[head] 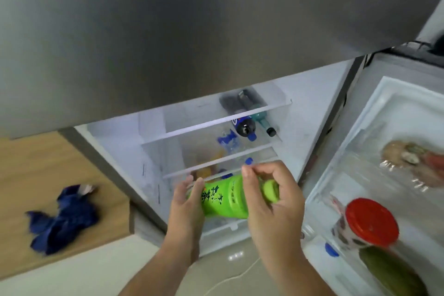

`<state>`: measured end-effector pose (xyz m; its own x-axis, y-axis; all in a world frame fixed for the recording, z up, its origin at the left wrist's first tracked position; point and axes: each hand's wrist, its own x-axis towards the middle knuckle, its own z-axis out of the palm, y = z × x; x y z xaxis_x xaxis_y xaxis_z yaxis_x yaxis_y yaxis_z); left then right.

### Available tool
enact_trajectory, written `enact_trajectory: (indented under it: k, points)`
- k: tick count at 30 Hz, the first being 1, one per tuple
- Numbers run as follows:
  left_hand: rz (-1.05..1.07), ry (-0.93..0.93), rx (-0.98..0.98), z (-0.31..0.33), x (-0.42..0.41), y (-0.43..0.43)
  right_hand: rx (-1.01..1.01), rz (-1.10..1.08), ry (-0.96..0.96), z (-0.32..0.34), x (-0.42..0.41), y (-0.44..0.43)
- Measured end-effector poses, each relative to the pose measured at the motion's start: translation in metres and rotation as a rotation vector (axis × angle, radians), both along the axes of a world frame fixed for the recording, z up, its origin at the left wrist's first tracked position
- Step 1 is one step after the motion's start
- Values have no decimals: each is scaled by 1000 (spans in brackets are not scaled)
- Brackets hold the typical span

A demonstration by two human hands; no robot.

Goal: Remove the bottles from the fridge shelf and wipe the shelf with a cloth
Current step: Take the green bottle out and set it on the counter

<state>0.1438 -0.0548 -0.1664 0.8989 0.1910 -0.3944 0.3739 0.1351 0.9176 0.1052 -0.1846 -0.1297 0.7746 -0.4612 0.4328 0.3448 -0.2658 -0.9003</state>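
Observation:
Both my hands hold a green bottle (224,197) on its side in front of the open fridge. My left hand (186,202) grips its base end. Near the green cap, my right hand (271,197) wraps the neck end. Behind it are glass fridge shelves (192,128). A dark cola bottle with a blue cap (243,127) and a teal bottle with a black cap (263,121) lie on an upper shelf. Lower shelves hold blue-capped bottles (228,140) and orange items, blurred. A blue cloth (63,220) lies crumpled on the wooden counter at the left.
The wooden counter (31,168) stands left of the fridge. The open fridge door (374,151) at the right carries a red-lidded jar (367,222), a green item and wrapped food. The closed upper steel door fills the top. A white cable runs over the floor below.

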Motion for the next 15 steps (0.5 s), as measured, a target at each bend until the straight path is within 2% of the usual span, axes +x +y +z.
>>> enact_trajectory:
  k: [3,7,10,15]
  points:
    - [11,-17,-35,45,-52,20,-28,117,-92,61,-28,24]
    - [38,-9,-50,91,-102,54,-73,362,-110,126,-48,67]
    - [86,-52,-109,116,-123,90,-116,523,-108,157,-48,113]
    - [165,-232,-145,128,-124,173,-169,639,-149,183,-16,217]
